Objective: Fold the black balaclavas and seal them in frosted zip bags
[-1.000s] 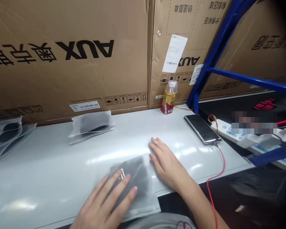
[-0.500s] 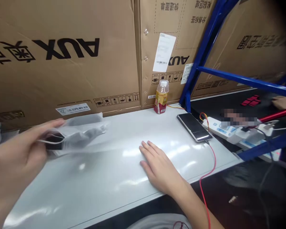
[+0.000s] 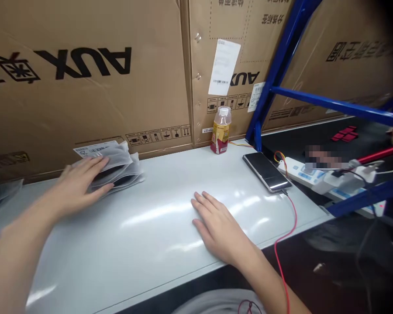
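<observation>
A small stack of frosted plastic pouches [image 3: 129,171] with something dark inside them lies on the pale tabletop [image 3: 150,244], against the cartons. My left hand [image 3: 78,187] rests over the near left side of this stack, fingers stretched across the top pouch and thumb apart from them. Part of the pouches is hidden under that hand. Flat on the tabletop lies my right hand [image 3: 221,229], fingers extended and holding nothing. Nearest to it on the right is a black phone [image 3: 267,171] with a red cable [image 3: 293,213] plugged in.
Large brown cartons [image 3: 118,104] line the back. A drink bottle [image 3: 221,131] stands before them. Blue rack bars [image 3: 334,104] rise at the right, beside white power strips [image 3: 304,174] with plugs and wires. More clear pouches [image 3: 6,194] sit at the far left.
My left hand has brought a pouch, held in the air before, down onto the stack, and its fingers have loosened and spread. My right hand has stayed in place.
</observation>
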`<state>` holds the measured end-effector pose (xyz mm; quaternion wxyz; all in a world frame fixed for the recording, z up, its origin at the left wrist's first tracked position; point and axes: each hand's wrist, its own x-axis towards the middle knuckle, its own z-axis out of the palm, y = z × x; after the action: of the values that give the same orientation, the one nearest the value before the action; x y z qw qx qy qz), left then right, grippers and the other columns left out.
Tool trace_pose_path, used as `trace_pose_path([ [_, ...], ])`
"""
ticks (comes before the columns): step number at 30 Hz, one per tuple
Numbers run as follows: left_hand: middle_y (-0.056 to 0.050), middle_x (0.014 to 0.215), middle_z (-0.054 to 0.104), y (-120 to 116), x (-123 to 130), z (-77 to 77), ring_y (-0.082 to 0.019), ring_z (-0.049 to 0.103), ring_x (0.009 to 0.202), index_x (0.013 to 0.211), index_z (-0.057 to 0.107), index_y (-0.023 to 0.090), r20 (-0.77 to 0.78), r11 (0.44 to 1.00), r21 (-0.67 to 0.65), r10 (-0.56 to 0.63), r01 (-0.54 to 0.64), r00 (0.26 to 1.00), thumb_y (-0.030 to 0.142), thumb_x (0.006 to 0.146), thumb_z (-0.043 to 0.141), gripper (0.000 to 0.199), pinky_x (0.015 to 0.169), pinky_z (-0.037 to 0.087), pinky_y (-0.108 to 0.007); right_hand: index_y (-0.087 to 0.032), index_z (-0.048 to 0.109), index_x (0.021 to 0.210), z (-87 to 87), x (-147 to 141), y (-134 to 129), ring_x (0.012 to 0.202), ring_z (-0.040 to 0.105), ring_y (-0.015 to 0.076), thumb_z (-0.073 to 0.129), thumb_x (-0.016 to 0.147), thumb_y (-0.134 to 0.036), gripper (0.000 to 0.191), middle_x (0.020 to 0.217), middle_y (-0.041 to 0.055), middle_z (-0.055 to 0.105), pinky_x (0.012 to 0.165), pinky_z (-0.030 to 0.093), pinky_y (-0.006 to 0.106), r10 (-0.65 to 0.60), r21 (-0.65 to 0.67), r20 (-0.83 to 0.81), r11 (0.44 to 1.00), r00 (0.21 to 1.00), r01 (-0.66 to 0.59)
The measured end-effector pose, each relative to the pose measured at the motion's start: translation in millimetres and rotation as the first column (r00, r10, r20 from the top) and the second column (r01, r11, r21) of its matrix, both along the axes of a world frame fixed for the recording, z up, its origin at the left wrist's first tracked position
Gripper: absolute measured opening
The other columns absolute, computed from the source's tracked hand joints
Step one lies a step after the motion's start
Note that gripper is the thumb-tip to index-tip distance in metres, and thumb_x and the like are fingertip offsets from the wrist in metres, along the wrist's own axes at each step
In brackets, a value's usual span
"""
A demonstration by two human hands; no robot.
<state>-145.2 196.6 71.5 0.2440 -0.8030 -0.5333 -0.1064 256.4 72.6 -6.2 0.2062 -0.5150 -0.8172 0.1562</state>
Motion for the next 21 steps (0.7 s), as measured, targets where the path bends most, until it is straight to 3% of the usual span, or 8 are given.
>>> trace_pose_path([
  [2,-0.015,0.166,0.045,-22.2,17.4,5.4,-0.045,0.036,0.154,0.158,0.044,0.011,-0.005,1.0,-0.016,0.004,-0.005,1.0,0.069,0.106,0.028,0.08,0.113,0.031,-0.076,-0.014,0.05,0.157,-0.3,0.5,0.2,0.157,0.035,0.0315,0.046,0.108,-0.03,0.052,0.168,0.0097,0.043,0.126,0.039,0.054,-0.004,0.005,0.005,1.0,1.0,0.004],
  [3,-0.016,0.17,0.038,-37.1,31.7,6.2,-0.044,0.027,0.158,0.161,0.036,0.01,-0.001,1.0,-0.025,-0.008,0.008,1.0,0.065,0.108,0.027,0.077,0.117,0.026,-0.076,-0.014,0.05,0.157,-0.3,0.3,0.1,0.157,0.036,0.0316,0.046,0.108,-0.03,0.052,0.168,0.0099,0.043,0.126,0.039,0.054,-0.004,0.009,0.009,1.0,1.0,0.004],
  [4,-0.013,0.173,0.034,-54.1,49.3,4.6,-0.037,0.024,0.161,0.163,0.032,0.013,0.007,0.999,-0.035,-0.021,0.022,1.0,0.056,0.111,0.027,0.068,0.123,0.025,-0.068,-0.013,0.05,0.157,0.0,-0.5,-0.3,0.157,0.036,0.0318,0.046,0.108,-0.029,0.052,0.167,0.0103,0.043,0.126,0.04,0.055,-0.005,0.013,0.016,1.0,1.0,0.004],
  [7,-0.007,0.167,0.046,-108.2,110.9,-16.5,-0.027,0.04,0.156,0.163,0.037,0.022,0.094,0.948,-0.215,-0.22,0.236,0.971,0.048,0.11,0.039,0.059,0.128,0.031,-0.055,-0.01,0.05,0.157,2.6,-6.9,-4.6,0.157,0.036,0.0341,0.044,0.108,-0.028,0.052,0.167,0.0127,0.043,0.126,0.039,0.055,0.004,0.022,0.044,1.0,0.999,-0.004],
  [10,-0.005,0.167,0.043,-145.8,159.1,-49.9,-0.032,0.044,0.153,0.165,0.036,0.025,0.07,0.892,-0.386,-0.225,0.234,0.972,0.051,0.109,0.041,0.062,0.119,0.045,-0.059,-0.01,0.048,0.158,5.8,-17.2,-12.2,0.159,0.027,0.0406,0.043,0.109,-0.031,0.054,0.169,0.0106,0.041,0.128,0.033,0.06,0.062,0.016,0.071,0.998,0.996,-0.063],
  [14,-0.006,0.171,0.034,-157.5,179.8,-78.3,-0.037,0.038,0.156,0.166,0.034,0.022,0.09,0.921,-0.364,-0.113,0.138,0.99,0.051,0.11,0.038,0.063,0.12,0.041,-0.064,-0.011,0.042,0.162,6.4,-24.4,-19.3,0.161,0.018,0.0435,0.044,0.108,-0.032,0.058,0.172,0.0074,0.034,0.13,0.028,0.063,0.103,0.008,0.091,0.995,0.991,-0.104],
  [21,-0.005,0.172,0.031,-156.7,176.4,-82.0,-0.037,0.035,0.158,0.167,0.032,0.026,0.1,0.951,-0.293,-0.076,0.103,0.992,0.047,0.109,0.041,0.061,0.119,0.043,-0.065,-0.013,0.035,0.166,7.1,-20.3,-19.7,0.162,0.015,0.0406,0.04,0.11,-0.031,0.059,0.174,0.0052,0.028,0.131,0.026,0.062,0.138,-0.004,0.096,0.99,0.986,-0.138],
])
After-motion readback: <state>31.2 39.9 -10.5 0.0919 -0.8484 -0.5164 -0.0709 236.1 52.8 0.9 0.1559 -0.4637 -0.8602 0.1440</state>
